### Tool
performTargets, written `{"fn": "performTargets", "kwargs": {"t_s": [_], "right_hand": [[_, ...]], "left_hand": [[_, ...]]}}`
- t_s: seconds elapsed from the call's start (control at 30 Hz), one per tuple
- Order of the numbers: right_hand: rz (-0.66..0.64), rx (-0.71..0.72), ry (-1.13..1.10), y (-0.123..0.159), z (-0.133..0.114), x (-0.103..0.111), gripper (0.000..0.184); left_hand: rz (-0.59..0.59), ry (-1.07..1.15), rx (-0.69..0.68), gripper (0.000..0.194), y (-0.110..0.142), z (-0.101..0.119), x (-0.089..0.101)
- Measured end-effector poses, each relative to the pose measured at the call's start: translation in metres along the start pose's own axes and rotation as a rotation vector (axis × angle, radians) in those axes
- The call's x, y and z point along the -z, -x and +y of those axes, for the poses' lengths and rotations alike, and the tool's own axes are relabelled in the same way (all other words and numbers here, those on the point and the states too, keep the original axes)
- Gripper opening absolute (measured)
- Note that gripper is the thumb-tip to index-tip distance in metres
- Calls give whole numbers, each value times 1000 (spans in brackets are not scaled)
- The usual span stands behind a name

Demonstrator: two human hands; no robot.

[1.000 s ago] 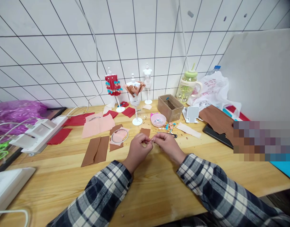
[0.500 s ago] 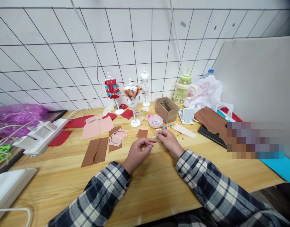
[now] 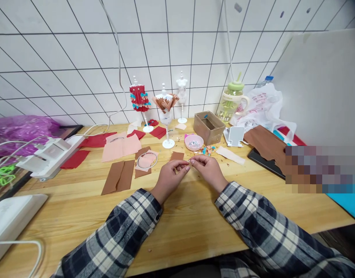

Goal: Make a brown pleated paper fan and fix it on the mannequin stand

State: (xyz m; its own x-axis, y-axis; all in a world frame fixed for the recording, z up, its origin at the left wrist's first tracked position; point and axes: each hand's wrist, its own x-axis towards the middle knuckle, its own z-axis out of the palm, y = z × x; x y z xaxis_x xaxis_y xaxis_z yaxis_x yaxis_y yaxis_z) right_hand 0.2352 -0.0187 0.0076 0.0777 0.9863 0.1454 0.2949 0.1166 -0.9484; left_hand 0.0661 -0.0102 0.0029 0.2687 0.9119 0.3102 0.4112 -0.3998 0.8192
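Note:
My left hand (image 3: 171, 178) and my right hand (image 3: 208, 172) meet over the wooden table, fingertips pinched and almost touching. Whatever lies between them is too small to make out, though a tiny pale bit shows at the right fingertips. Just beyond the left fingers lies a small brown cloth piece (image 3: 176, 155). A pink dish (image 3: 194, 142) of shiny bits stands past my right hand. Behind the left hand, a mini dress form (image 3: 166, 117) wears pointed brown and pink cloth strips. A silvery hoop (image 3: 147, 161) rests on pink and brown cloth to the left.
A cardboard box (image 3: 209, 128), a white phone stand (image 3: 235, 137) and a green-lidded bottle (image 3: 232, 101) stand at the back right. Further left are a red-dressed form (image 3: 139, 101), brown cloth (image 3: 118, 177) and a power strip (image 3: 50, 158). Scraps lie scattered near the dish.
My fingertips drew slightly apart half a second ago, a small pale bit showing at the right ones, and are now close together again. The camera view tilted and shifted a little.

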Motion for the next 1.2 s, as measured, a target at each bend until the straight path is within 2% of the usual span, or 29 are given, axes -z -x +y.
{"fn": "performTargets", "kwargs": {"t_s": [0.27,0.4,0.57,0.77,0.9,1.1,1.2], "right_hand": [[-26,180,181,7,-3,-8,18],[-21,205,226,7,-2,-7,17],[-48,289,299,8,-2,-5,13],[-71,302,322,7,-2,-3,11],[-77,287,353,7,-3,-1,9],[-110,297,412,7,-7,0,4],[-115,262,371,7,-7,0,2]], "left_hand": [[49,-131,-23,15,-1,-5,0],[44,-117,-17,16,0,-3,1],[30,-23,63,18,-1,-2,2],[-20,125,146,22,-1,3,3],[-55,126,174,22,-1,5,3],[-86,80,142,22,0,6,3],[-86,64,113,20,2,6,2]]}}
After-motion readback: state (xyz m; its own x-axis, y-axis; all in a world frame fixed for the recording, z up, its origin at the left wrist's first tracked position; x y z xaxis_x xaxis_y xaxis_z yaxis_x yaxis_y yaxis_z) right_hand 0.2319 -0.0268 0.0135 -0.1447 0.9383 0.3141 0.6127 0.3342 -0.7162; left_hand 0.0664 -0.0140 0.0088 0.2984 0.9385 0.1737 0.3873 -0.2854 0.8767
